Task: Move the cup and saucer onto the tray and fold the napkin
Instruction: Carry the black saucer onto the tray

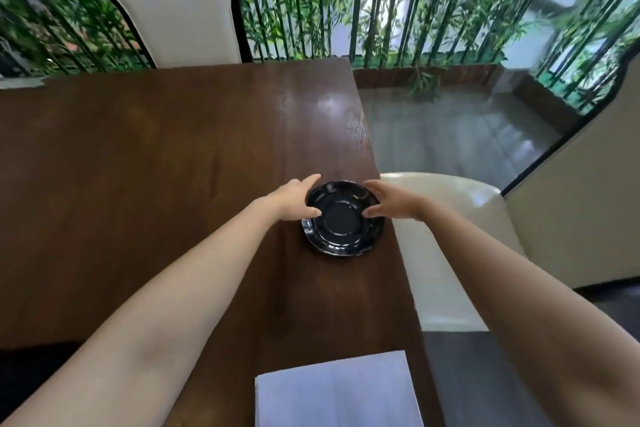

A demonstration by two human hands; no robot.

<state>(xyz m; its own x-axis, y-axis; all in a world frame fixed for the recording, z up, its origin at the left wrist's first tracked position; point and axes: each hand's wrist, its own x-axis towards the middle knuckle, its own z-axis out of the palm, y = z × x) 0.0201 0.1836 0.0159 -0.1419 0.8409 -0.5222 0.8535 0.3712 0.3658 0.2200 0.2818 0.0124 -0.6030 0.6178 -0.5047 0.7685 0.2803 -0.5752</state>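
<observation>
A glossy black saucer [343,222] lies on the dark wooden table [156,166], close to its right edge. My left hand [294,199] grips the saucer's left rim, thumb on the inner face and fingers curled around the far edge. On the right rim sits my right hand [391,203], holding it the same way. A white napkin [337,390] lies flat at the near edge of the table, below the saucer. No cup or tray is in view.
A cream chair [446,253] stands right beside the table's right edge, near my right arm. Another cream chair back [173,0] rises behind the far edge. Bamboo and glass panels lie beyond, with grey floor to the right.
</observation>
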